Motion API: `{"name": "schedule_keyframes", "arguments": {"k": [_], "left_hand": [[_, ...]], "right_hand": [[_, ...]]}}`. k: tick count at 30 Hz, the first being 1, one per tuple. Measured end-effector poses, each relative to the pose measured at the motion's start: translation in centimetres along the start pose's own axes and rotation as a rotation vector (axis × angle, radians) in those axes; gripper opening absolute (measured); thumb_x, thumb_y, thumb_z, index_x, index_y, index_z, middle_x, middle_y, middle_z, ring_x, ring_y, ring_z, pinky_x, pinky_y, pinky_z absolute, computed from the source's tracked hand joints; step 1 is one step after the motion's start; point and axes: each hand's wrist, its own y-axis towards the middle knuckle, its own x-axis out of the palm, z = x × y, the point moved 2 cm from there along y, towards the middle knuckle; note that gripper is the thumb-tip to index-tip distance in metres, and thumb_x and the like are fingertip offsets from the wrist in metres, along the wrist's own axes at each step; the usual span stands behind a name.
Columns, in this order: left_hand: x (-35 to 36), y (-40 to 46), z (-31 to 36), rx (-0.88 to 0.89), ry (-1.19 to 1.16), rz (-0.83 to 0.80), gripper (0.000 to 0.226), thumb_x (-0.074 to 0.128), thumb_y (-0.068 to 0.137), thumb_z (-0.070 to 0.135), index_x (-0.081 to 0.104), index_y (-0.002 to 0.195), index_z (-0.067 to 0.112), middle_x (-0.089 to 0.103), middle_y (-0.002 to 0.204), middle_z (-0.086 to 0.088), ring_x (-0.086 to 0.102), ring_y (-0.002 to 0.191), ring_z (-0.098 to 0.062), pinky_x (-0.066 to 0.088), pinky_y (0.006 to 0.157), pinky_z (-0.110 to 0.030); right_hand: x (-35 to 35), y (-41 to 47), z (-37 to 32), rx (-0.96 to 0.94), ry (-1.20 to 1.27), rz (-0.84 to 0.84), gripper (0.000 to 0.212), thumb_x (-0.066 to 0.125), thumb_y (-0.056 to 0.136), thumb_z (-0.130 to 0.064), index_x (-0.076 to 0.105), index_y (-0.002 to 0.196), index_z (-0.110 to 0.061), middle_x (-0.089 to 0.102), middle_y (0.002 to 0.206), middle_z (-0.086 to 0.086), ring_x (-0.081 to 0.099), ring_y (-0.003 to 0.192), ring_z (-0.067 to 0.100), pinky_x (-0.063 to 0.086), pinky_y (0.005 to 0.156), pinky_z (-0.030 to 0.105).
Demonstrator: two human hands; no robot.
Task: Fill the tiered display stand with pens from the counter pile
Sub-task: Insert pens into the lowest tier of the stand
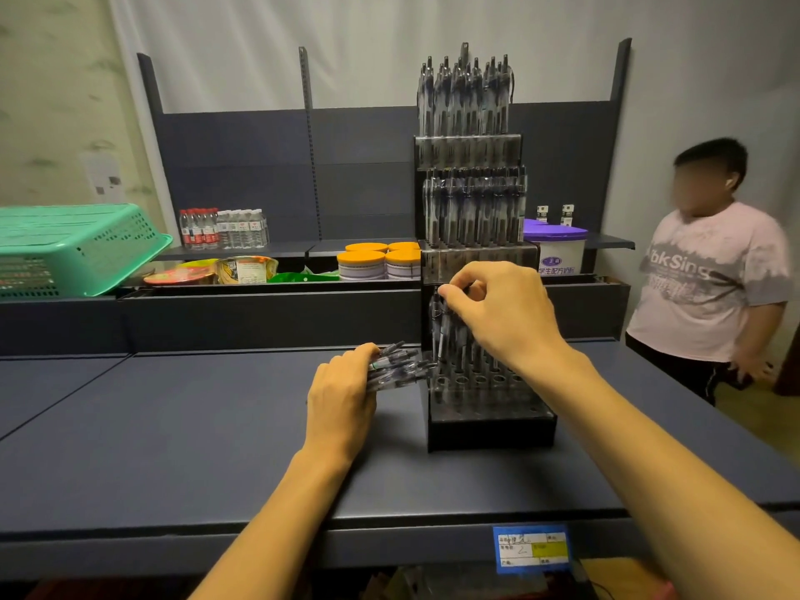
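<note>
- The tiered display stand [472, 270] stood upright on the dark blue counter [173, 426], toward its back edge and right of its middle; it was a black, stepped rack of three levels with round holes along its top faces.
- Its top tier and middle tier were packed with upright clear-barrelled pens with dark clips and caps, standing close together in rows.
- The lowest tier held only a few pens at its back rows; the front rows of holes [480, 381] stood bare.
- The right hand [498, 313] was curled, thumb and forefinger pinching the top of a single pen [441, 335] that stood nearly upright, slightly tilted, over the back left of the lowest tier.
- The left hand [342, 391] lay on the counter just left of the stand's base, fingers curled over a bundle of pens [400, 361] lying sideways, their tips pointing at the stand.
- Those loose pens looked the same as the racked ones: transparent bodies, dark ends.
- A blue and yellow label [532, 548] was stuck on the counter's front edge.
- Behind the counter were a green plastic basket [78, 249] at the left, water bottles [223, 228], orange-lidded tubs [381, 262] and a purple-lidded tub [556, 244].
- A person in a pale printed T-shirt [710, 288] stood beyond the counter's right edge.
</note>
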Motion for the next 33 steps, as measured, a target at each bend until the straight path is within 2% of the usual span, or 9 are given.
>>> {"name": "schedule_keyframes", "arguments": {"k": [4,6,9,12,17,21,26,30,33], "left_hand": [[-0.1,0.0,0.0,0.0,0.0,0.014,0.051,0.065,0.064,-0.016,0.051,0.103,0.015,0.063,0.076,-0.009,0.053,0.06,-0.029,0.036,0.059,-0.029],[0.0,0.0,0.1,0.002,-0.001,0.005,0.053,0.068,0.063,-0.017,0.053,0.103,0.014,0.063,0.076,-0.01,0.054,0.06,-0.03,0.042,0.057,-0.033],[-0.1,0.0,0.0,-0.003,-0.002,-0.004,0.051,0.07,0.062,-0.016,0.056,0.102,0.012,0.064,0.076,-0.01,0.054,0.06,-0.03,0.047,0.053,-0.036],[-0.1,0.0,0.0,-0.008,-0.001,-0.007,0.048,0.071,0.063,-0.015,0.06,0.102,0.009,0.064,0.077,-0.01,0.054,0.06,-0.03,0.047,0.053,-0.034],[-0.1,-0.1,0.0,0.0,-0.002,0.008,0.049,0.074,0.063,-0.013,0.058,0.104,0.008,0.065,0.078,-0.012,0.056,0.06,-0.031,0.048,0.053,-0.035],[0.0,-0.1,0.1,-0.011,0.008,0.007,0.045,0.075,0.061,-0.014,0.063,0.1,0.004,0.066,0.077,-0.013,0.056,0.058,-0.032,0.048,0.052,-0.034],[0.1,-0.2,0.0,-0.031,-0.006,-0.023,0.042,0.075,0.064,-0.011,0.064,0.102,0.003,0.067,0.08,-0.014,0.058,0.061,-0.033,0.05,0.055,-0.037],[0.2,-0.2,0.0,-0.015,-0.036,-0.043,0.038,0.071,0.068,-0.01,0.059,0.098,0.01,0.064,0.077,-0.012,0.056,0.06,-0.032,0.051,0.053,-0.039],[0.3,-0.1,-0.2,-0.024,-0.033,-0.062,0.035,0.069,0.07,-0.011,0.061,0.097,0.008,0.064,0.076,-0.011,0.055,0.061,-0.032,0.05,0.053,-0.041]], "right_hand": [[0.2,-0.1,-0.2,0.004,0.017,-0.124,0.02,0.062,0.091,-0.038,0.075,0.095,-0.023,0.07,0.086,-0.003,0.063,0.082,0.014,0.053,0.074,0.033],[0.4,-0.2,0.0,0.012,0.03,-0.148,0.019,0.062,0.091,-0.035,0.075,0.098,-0.022,0.071,0.089,-0.002,0.064,0.083,0.014,0.056,0.078,0.038],[0.4,-0.4,0.1,0.002,0.043,-0.107,0.021,0.064,0.09,-0.036,0.07,0.105,-0.023,0.065,0.079,-0.007,0.061,0.076,0.01,0.053,0.074,0.031],[0.2,-0.9,-0.3,-0.052,0.112,-0.102,0.013,0.067,0.088,-0.036,0.065,0.096,-0.026,0.06,0.068,-0.011,0.057,0.065,0.005,0.048,0.065,0.028],[0.7,-2.2,-0.5,-0.097,0.091,-0.38,0.017,0.069,0.084,-0.042,0.073,0.084,-0.026,0.066,0.074,-0.009,0.059,0.068,0.003,0.047,0.064,0.022],[1.3,-2.9,0.0,-0.101,0.052,-0.489,0.018,0.07,0.083,-0.043,0.074,0.089,-0.026,0.066,0.076,-0.008,0.06,0.072,0.007,0.054,0.07,0.032],[1.2,-3.2,0.2,-0.099,0.105,-0.472,0.011,0.066,0.088,-0.035,0.07,0.089,-0.025,0.066,0.074,-0.003,0.061,0.073,0.011,0.055,0.075,0.034],[0.9,-3.0,0.2,-0.052,0.198,-0.404,0.007,0.065,0.088,-0.031,0.068,0.086,-0.024,0.066,0.076,-0.006,0.061,0.072,0.007,0.049,0.068,0.024],[0.3,-2.5,0.2,-0.024,0.278,-0.334,0.008,0.065,0.089,-0.026,0.068,0.087,-0.019,0.065,0.081,-0.006,0.058,0.061,0.004,0.046,0.061,0.021]]}}
